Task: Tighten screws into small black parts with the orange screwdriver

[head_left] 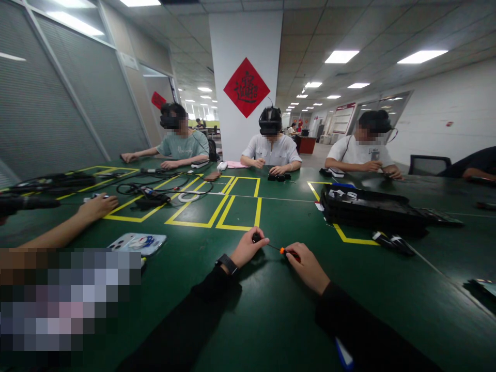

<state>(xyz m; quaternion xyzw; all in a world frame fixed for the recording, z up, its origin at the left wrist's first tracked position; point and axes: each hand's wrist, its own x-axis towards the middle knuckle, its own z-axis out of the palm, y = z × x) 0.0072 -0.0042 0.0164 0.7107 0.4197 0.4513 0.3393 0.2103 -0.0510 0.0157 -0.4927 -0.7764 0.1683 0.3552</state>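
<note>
An office is surrounding the green worktop [271, 325]: ceiling light panels [342, 57] are shining, and a blind-lined glass partition [85, 93] is standing beyond the left edge.

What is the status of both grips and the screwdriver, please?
Left grip: pinching small black part. Right grip: holding screwdriver, shaft toward part. No obstruction visible.

open tabletop [241, 213] straight ahead; black tray [372, 221] blocks far right, cables [152, 196] left.

Black Chinese writing on a red diamond sign [247, 88]
It hangs between the left and right edges of the white pillar [220, 44]; lettering on the pale green shirt [176, 146] and white T-shirt [354, 154] is too blurred to read.
</note>
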